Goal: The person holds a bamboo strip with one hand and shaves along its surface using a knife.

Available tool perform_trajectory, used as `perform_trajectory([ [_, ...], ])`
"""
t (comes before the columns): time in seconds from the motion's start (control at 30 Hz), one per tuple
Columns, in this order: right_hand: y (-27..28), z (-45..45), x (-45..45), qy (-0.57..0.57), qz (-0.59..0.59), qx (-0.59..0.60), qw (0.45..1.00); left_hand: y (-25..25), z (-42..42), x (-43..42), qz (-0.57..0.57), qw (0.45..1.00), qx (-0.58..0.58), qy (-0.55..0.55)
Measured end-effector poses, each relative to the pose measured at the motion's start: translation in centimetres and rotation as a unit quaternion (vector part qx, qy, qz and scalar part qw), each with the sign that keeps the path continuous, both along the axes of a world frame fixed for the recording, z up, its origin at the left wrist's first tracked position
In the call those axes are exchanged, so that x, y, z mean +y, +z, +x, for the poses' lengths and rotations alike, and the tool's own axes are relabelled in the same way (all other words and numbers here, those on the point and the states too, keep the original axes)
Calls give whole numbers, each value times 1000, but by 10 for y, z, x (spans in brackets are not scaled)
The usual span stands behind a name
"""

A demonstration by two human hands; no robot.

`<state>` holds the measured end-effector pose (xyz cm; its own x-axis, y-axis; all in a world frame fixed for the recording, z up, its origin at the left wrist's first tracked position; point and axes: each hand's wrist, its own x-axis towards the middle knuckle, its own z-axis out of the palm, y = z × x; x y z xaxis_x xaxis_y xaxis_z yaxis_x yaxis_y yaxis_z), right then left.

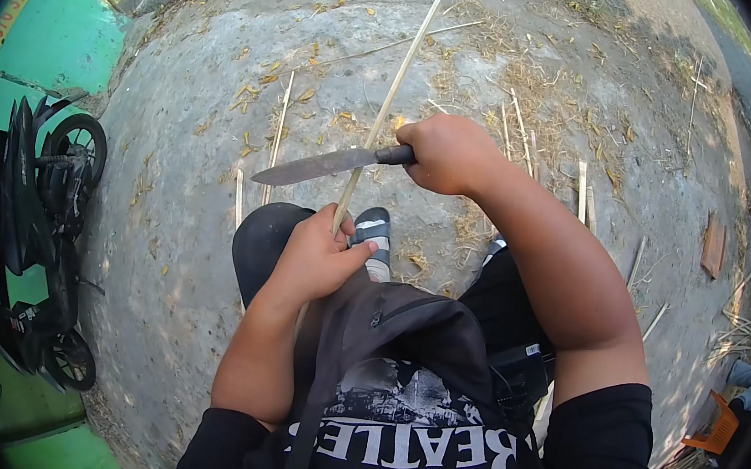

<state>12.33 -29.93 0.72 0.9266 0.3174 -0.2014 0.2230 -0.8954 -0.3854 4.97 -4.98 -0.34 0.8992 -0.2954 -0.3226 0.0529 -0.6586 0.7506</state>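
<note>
My right hand (pixel 446 155) is closed around the dark handle of a large knife (pixel 314 167), its broad blade pointing left. The blade crosses a long, pale bamboo strip (pixel 398 77) about midway along it. Above my knee, my left hand (pixel 323 252) grips the lower part of that strip, thumb and fingers wrapped round it. From there the strip slants up and away, its far end in the air over the ground. Whether the edge bites into the strip cannot be made out.
Several loose strips (pixel 278 133) lie on the concrete ground (pixel 177 205) around my feet, among shavings and dry leaves. A motorcycle (pixel 37 236) stands at left beside a green wall (pixel 67 33). Another person's leg (pixel 749 384) and an orange crate (pixel 714 426) show at far right.
</note>
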Motion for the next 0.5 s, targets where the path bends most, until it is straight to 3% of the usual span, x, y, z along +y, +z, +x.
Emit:
perform_trajectory([
  [0.17, -20, 26, -40, -132, 27, 5, 991, -1, 0, 4, -25, 999, 22, 3],
  [0.27, -24, 16, -29, -77, 85, 11, 993, -3, 2, 4, -64, 996, 55, 30],
  [0.37, -10, 2, -9, -16, 18, -1, 1000, -4, 3, 4, -50, 998, 36, 24],
  [0.5, -16, 26, -34, -156, 33, 9, 987, 2, 1, 5, -41, 999, 15, -10],
])
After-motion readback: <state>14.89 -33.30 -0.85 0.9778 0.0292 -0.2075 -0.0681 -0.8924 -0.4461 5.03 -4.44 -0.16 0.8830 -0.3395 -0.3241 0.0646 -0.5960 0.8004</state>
